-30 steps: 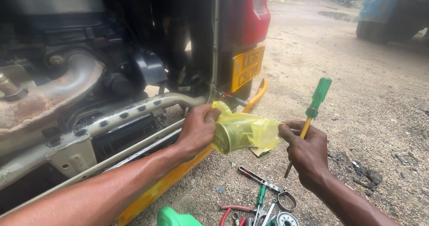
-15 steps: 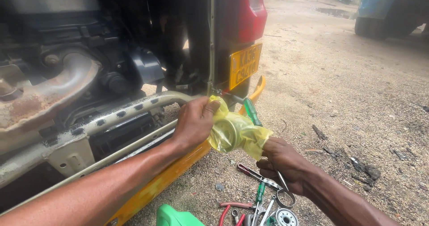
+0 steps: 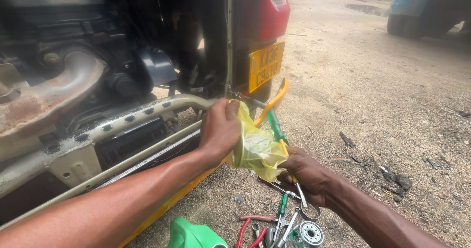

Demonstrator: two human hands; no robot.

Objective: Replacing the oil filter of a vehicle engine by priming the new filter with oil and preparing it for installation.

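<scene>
In the middle of the frame, your left hand [image 3: 221, 130] is wrapped tight around the crinkly yellow plastic bag [image 3: 257, 150]. Just below, your right hand [image 3: 306, 172] squeezes the bag's bottom and holds the green-handled screwdriver [image 3: 275, 125], pointing up.

You hold a translucent yellow plastic bag [image 3: 257, 149] and a green-handled screwdriver [image 3: 276, 126]; beyond them are a yellow number plate [image 3: 266, 65] and a red tail lamp [image 3: 273, 10].

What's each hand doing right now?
Left hand: closed on crumpled yellow plastic bag.
Right hand: closed, gripping the bag's lower end and a green-handled screwdriver.
</scene>
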